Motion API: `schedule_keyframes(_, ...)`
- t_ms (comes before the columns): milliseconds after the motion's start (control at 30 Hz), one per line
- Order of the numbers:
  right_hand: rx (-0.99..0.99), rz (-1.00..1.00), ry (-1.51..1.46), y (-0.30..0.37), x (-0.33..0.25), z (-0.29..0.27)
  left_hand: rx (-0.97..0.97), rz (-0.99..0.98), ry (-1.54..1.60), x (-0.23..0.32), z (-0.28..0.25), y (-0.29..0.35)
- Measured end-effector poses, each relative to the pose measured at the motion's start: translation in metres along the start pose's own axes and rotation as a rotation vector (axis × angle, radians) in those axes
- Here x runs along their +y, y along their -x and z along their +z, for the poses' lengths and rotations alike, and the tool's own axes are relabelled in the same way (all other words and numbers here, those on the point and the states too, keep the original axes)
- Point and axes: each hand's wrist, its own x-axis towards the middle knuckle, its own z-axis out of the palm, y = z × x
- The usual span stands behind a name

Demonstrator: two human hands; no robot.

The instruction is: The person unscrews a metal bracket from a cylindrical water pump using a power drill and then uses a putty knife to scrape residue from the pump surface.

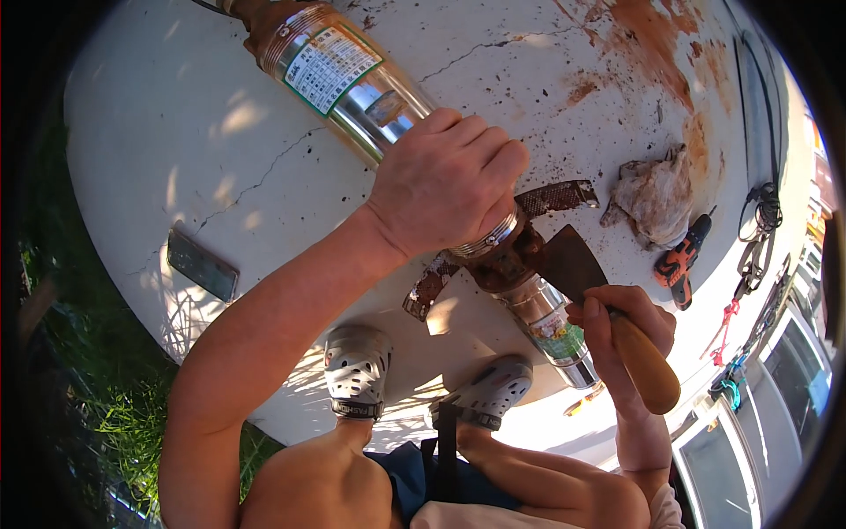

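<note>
A long shiny metal cylinder, seemingly a submersible pump (pixel 407 110), lies slantwise on the pale concrete with a printed label on its upper part. My left hand (pixel 449 181) is wrapped around its middle. Just past that hand is a rusty, dirt-caked joint (pixel 507 260). A curved perforated strainer strip (pixel 557 197) sticks out beside the joint, and another perforated piece (pixel 430 286) shows on its other side. My right hand (pixel 627 328) is closed around a scraper (pixel 571 264) with a wooden handle. The scraper's broad dark blade reaches the rusty joint; exact contact is unclear.
A dirty rag (pixel 652 196) and an orange-black power drill (pixel 683 260) lie to the right. At left is a phone (pixel 203 263). Black cable (pixel 765 212) runs along the right side. My feet in grey clogs (pixel 357 366) stand close to the pump. Grass (pixel 132 414) borders the slab.
</note>
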Motion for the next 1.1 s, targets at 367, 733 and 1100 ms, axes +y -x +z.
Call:
schedule_keyframes(367, 0.017, -0.117, 0.114, -0.006, -0.011, 0.011, 0.038, -0.003, 0.023, -0.002, 0.003, -0.001)
schedule_keyframes(733, 0.009, -0.047, 0.063, 0.000, 0.009, -0.006, 0.064, -0.002, 0.027, -0.003, 0.002, -0.001)
schedule_keyframes(1100, -0.243, -0.069, 0.325, -0.002, 0.044, -0.022, -0.335, -0.218, 0.010, 0.000, 0.014, -0.052)
